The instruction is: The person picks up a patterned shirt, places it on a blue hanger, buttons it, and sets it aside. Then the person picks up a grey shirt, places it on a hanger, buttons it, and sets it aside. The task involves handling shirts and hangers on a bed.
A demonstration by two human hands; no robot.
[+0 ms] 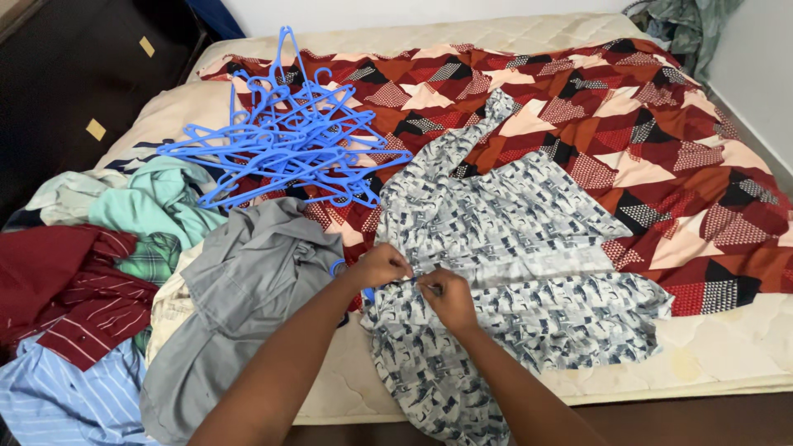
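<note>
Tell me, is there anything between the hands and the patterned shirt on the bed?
Nothing visible. The left hand and the right hand both pinch the front of the patterned shirt directly. The grey garment lies beside it, to the left.

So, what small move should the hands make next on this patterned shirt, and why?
Probably close the next fastening lower down: both the left hand and right hand pinch the front edges of the patterned shirt together near its collar, where a blue hanger peeks out, while the front below looks unjoined.
</note>
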